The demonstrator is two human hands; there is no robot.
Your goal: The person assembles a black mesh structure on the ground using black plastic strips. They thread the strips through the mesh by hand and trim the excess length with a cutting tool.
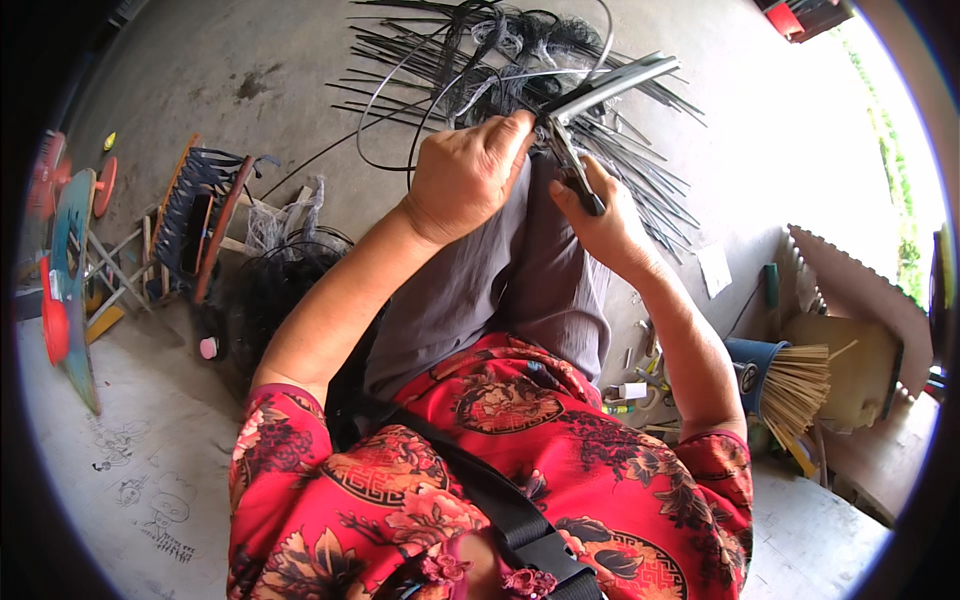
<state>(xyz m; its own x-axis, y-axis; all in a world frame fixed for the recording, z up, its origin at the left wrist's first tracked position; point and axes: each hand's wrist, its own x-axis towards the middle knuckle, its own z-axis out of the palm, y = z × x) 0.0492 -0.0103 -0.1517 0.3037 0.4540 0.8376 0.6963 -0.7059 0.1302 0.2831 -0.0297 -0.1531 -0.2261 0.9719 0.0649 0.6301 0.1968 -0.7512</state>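
In front of my knees, my left hand (465, 175) is closed, its fingertips pinched at the head of a hand tool. Thin black and grey wire (365, 115) curves in large loops out from this hand; the exact grip point is hidden by the fingers. My right hand (605, 215) wraps the black handle of the tool (570, 165), which resembles pliers. A long grey metal bar (620, 85) slants from its head toward the far right. Just beyond both hands, a pile of dark thin rods (400, 65) and tangled black netting (490, 40) lies on the floor.
To the left stands a small wooden-framed chair with dark woven strips (195, 215), near a teal board (75, 240). Black coiled material (270, 300) lies beside my left leg. On the right are a blue bucket of thin sticks (755, 365) and a paper sheet (713, 268).
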